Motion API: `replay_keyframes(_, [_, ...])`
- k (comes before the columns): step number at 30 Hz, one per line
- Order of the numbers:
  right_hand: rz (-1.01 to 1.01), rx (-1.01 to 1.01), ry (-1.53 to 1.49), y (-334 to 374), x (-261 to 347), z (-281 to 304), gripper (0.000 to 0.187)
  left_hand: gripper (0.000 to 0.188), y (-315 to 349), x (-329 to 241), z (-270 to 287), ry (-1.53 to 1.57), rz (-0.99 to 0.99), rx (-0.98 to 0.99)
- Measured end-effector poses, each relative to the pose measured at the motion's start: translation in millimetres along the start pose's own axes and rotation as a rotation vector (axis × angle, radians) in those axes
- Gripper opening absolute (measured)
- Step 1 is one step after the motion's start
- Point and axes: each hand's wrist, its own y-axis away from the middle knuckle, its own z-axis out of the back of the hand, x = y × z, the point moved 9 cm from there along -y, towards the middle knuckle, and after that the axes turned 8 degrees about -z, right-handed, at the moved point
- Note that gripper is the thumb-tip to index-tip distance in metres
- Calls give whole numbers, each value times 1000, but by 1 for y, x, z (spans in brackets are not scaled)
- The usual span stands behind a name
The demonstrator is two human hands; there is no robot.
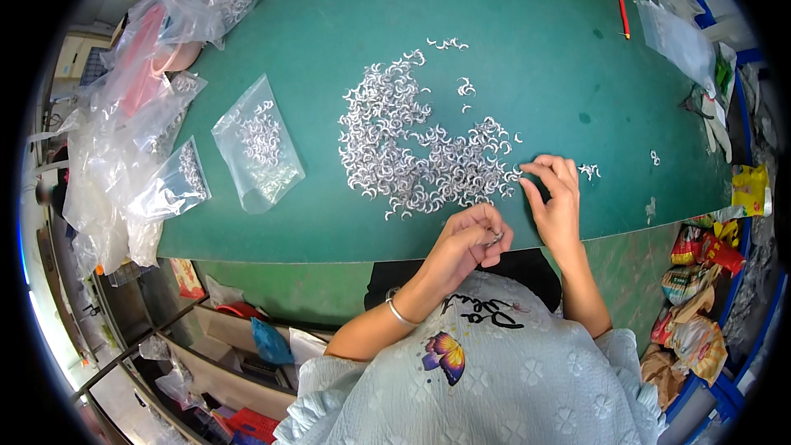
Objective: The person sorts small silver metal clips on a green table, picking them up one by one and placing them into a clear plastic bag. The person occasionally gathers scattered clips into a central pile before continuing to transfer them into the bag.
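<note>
L hand (468, 243) pinches pc (495, 239); R hand (559, 198) at pile (381, 119), can't tell its grip. Prob. best pick singly.

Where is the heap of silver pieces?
Head view: the heap lies centrally on the green table, right of a clear bag, left of the right hand.

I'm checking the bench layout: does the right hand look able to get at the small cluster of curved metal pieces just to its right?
Most likely yes. The right hand is close beside that small cluster, and nothing but green tabletop shows between them.
</note>
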Motion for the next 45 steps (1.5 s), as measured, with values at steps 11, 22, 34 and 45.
replay_keyframes(11, [-64, 202, -386, 4, 7, 2, 10, 21, -4, -10, 18, -335, -190, -275])
replay_keyframes(22, [-221, 254, -676, 18, 10, 1, 10, 12, -2, -30, 6, -527, -293, -310])
replay_keyframes(34, [-159, 163, -732, 24, 21, 13, 11, 12, 8, -37, -13, -471, -430, -198])
replay_keyframes(45, [-19, 176, -610, 25, 31, 18, 10, 7, 4, -20, -9, -402, -216, -125])
